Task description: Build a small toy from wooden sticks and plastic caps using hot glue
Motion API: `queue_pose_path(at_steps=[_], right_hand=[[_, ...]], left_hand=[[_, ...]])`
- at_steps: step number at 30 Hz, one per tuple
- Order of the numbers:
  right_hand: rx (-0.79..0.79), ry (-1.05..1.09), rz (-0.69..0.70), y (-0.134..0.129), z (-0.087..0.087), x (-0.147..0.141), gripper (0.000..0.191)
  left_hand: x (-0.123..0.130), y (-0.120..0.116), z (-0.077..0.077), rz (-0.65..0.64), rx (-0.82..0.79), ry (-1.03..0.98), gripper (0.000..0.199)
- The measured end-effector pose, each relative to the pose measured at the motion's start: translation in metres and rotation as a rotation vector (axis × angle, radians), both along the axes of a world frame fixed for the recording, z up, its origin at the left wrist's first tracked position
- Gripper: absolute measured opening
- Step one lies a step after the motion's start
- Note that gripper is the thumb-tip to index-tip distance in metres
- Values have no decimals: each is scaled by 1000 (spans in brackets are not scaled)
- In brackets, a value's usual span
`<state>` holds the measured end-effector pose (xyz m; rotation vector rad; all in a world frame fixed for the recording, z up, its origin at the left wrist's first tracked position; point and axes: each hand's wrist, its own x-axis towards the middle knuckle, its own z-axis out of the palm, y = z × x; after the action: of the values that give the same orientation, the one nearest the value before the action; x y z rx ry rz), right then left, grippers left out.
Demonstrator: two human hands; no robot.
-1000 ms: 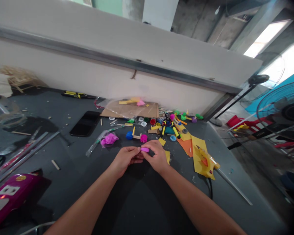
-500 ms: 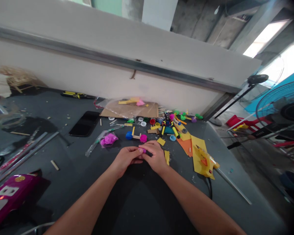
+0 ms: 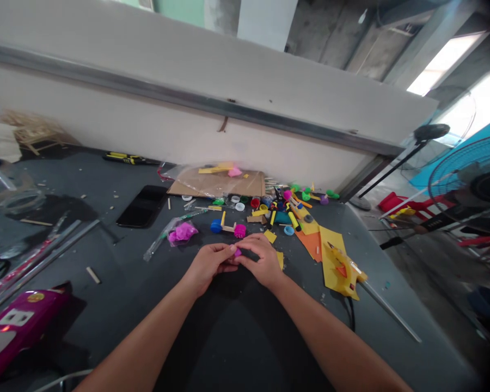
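No clear wording anywhere, only marks too small or blurred to read. On the magenta plastic case (image 3: 20,321) at the lower left, a white label (image 3: 15,317) with dark marks (perhaps two squares, no sure letter or digit). Just beside it, a round gold sticker (image 3: 35,312) with an unreadable design. Along the yellow-and-black tool handle (image 3: 129,158) near the far wall, dark markings, also illegible.

Left of a cardboard sheet (image 3: 216,183) lies a black smartphone (image 3: 144,206); right of the sheet, a yellow hot glue gun (image 3: 340,267) rests on yellow card (image 3: 330,239).
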<state>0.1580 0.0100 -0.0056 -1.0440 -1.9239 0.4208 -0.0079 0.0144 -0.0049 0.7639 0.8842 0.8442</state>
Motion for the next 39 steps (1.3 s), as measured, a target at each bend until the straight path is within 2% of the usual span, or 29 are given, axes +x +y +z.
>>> queue_pose_path(at_steps=[5, 13, 18, 23, 30, 35, 39], right_hand=[[-12, -12, 30, 1, -1, 0, 37], [-11, -3, 28, 3, -1, -1, 25], [-12, -36, 35, 2, -1, -1, 34], [-14, -47, 12, 2, -2, -1, 26], [-1, -46, 20, 3, -1, -2, 33], [11, -27, -17, 5, -3, -2, 22], [7, -2, -37, 5, -4, -2, 21]], left_hand=[[1, 1, -1, -33, -7, 37, 27], [0, 1, 2, -53, -13, 29, 27], [0, 1, 1, -64, -17, 40, 26], [-1, 0, 1, -55, 4, 9, 26], [0, 2, 0, -5, -18, 3, 24], [1, 2, -2, -11, 0, -15, 27], [1, 2, 0, -22, 1, -9, 26]])
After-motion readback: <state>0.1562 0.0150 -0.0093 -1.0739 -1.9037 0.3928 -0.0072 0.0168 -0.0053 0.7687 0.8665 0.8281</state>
